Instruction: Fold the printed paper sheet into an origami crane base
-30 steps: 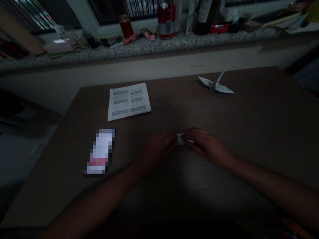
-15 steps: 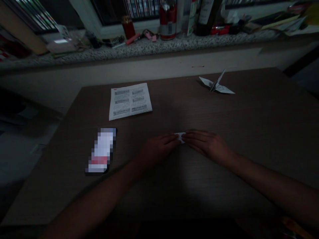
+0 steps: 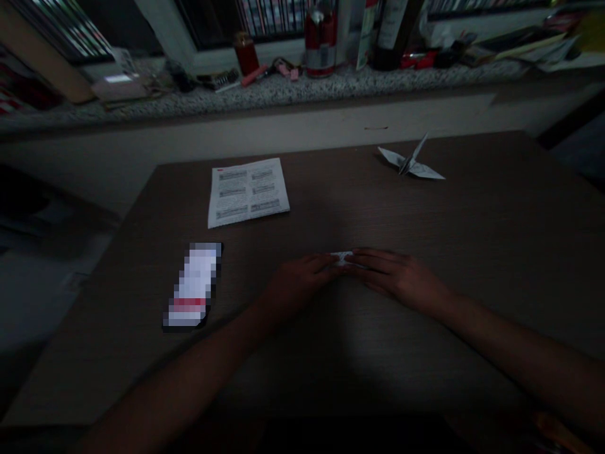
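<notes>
A small piece of printed paper (image 3: 342, 256) lies on the brown table (image 3: 331, 353), mostly covered by fingers. My left hand (image 3: 302, 277) is closed on its left side, fingers together. From the right, my right hand (image 3: 394, 271) grips the same paper, its fingertips nearly meeting those of the left. How the paper is folded under the fingers cannot be made out. A folded paper crane (image 3: 410, 165) rests at the back right of the table. Further left lies a folded printed sheet (image 3: 248, 192).
A phone (image 3: 193, 287) with a lit, blurred screen lies left of my left hand. Behind the table, a speckled stone sill (image 3: 283, 91) holds a red can (image 3: 320, 44), a dark bottle (image 3: 390, 38), a small amber bottle (image 3: 246, 55) and other clutter.
The fingertips of both hands have closed in over the front edge of the small paper, so less of it shows. The view has shifted very slightly.
</notes>
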Demonstrator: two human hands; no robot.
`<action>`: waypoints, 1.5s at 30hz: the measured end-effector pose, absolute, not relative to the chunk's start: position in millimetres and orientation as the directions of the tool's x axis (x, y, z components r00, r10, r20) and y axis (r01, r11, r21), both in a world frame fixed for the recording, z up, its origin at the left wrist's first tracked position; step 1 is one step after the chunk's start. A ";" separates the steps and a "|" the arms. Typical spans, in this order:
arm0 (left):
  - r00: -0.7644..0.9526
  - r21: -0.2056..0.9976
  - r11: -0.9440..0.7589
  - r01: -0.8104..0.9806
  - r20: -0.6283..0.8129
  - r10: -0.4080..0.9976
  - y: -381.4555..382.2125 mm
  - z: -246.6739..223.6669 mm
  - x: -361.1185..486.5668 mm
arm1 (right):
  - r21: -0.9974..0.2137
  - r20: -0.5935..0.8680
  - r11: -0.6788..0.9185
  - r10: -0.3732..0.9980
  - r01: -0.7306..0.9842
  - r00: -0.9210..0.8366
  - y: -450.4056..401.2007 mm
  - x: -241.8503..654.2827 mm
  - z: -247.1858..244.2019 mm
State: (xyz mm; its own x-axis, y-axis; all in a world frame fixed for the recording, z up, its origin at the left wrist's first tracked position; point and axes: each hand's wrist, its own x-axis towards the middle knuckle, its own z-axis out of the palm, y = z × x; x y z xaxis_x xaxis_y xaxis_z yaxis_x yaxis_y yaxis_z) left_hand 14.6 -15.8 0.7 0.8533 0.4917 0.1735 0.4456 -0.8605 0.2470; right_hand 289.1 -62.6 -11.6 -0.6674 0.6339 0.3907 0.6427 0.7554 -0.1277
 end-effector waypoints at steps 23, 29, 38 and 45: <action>0.871 0.317 -0.845 0.431 0.100 0.481 -12.4 0.2 9.8 | -0.110 0.319 0.746 0.653 0.657 -0.687 -62.1 291.2 -11.9; 0.871 0.278 -0.855 0.437 0.105 0.480 -13.3 2.0 11.6 | -0.139 0.376 0.759 0.635 0.636 -0.675 -62.2 288.9 -12.4; 0.881 0.274 -0.866 0.418 0.108 0.460 -10.1 0.4 8.8 | -0.151 0.402 0.775 0.615 0.613 -0.678 -62.9 289.2 -9.9; 0.888 0.277 -0.870 0.407 0.103 0.448 -9.0 1.5 6.2 | -0.200 0.366 0.737 0.668 0.646 -0.648 -64.2 287.4 -7.4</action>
State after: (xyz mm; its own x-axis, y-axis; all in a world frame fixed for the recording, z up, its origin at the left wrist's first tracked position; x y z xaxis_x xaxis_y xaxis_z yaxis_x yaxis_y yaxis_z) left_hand 6.2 -9.0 1.5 0.8879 0.4483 0.1034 0.4071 -0.8702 0.2774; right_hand 287.4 -64.2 -7.4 -0.6482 0.6676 0.3661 0.6460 0.7367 -0.1998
